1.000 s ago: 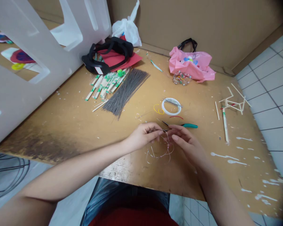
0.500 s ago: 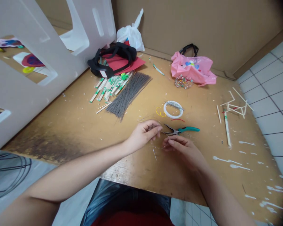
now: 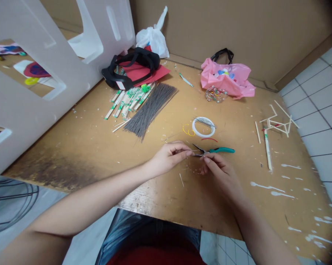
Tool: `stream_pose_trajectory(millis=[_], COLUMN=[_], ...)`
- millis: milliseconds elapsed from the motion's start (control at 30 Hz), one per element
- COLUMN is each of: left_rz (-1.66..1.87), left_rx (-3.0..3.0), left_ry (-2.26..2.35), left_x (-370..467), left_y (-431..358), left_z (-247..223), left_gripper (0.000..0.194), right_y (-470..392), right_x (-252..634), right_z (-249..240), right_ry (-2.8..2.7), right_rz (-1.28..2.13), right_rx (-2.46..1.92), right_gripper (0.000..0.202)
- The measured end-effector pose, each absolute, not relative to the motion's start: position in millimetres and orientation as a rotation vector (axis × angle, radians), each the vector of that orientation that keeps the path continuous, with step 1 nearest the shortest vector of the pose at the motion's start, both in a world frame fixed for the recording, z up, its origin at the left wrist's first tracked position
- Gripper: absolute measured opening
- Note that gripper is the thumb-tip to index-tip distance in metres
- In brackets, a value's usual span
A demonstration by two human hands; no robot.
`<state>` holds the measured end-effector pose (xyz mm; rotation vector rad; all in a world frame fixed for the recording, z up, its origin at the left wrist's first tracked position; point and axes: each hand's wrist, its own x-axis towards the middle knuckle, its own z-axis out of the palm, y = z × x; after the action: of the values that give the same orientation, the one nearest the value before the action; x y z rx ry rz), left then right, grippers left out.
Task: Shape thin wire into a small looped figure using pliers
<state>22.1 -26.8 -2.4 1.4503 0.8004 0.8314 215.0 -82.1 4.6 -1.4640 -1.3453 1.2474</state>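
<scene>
My left hand (image 3: 177, 154) is closed in a pinch on a thin wire (image 3: 197, 155), whose ends are hard to make out. Facing it, my right hand (image 3: 217, 165) pinches the same wire between thumb and fingertips. Both hands are held above the table in front of me. Just beyond the fingertips lie pliers with teal handles (image 3: 222, 150), jaws pointing left and partly hidden. A short loose piece of wire (image 3: 182, 180) rests on the table below my left hand. Behind the hands sits a white ring (image 3: 193, 129) with short wires in it.
A bundle of grey wires (image 3: 152, 110) lies by wrapped chopsticks (image 3: 117, 105) and a black headset (image 3: 113, 75). At the back are a white bag (image 3: 155, 42), a pink bag (image 3: 210, 73) and a beaded wire piece (image 3: 216, 95). A stick frame (image 3: 279, 127) stands right.
My right hand has moved slightly up and right, and my left hand slightly right. The wire between them now lies in front of the pliers' jaws.
</scene>
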Motion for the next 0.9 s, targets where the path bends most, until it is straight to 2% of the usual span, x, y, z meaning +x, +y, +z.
stream_pose_trajectory(millis=[233, 500, 700, 900], left_rz=[0.726, 0.728, 0.769, 0.762], left_rx=[1.384, 1.459, 1.868, 2.123], left_ry=[0.787, 0.756, 0.734, 0.710], left_x=[21.2, 20.4, 20.6, 22.7], left_y=[-31.6, -32.3, -36.5, -40.8], left_z=[-0.7, 4.8, 2.4, -2.4], left_gripper=[0.024, 0.025, 0.022, 0.025], right_y=[-81.1, -81.3, -82.7, -85.6], right_x=[214.8, 213.6, 213.1, 209.5], right_z=[6.6, 6.8, 5.8, 6.3], right_ry=[-1.439, -1.279, -1.401, -1.521], right_rz=[1.288, 1.447, 1.274, 1.190], right_rx=[-1.502, -1.371, -1.488, -1.566], right_gripper=[0.024, 0.024, 0.031, 0.030])
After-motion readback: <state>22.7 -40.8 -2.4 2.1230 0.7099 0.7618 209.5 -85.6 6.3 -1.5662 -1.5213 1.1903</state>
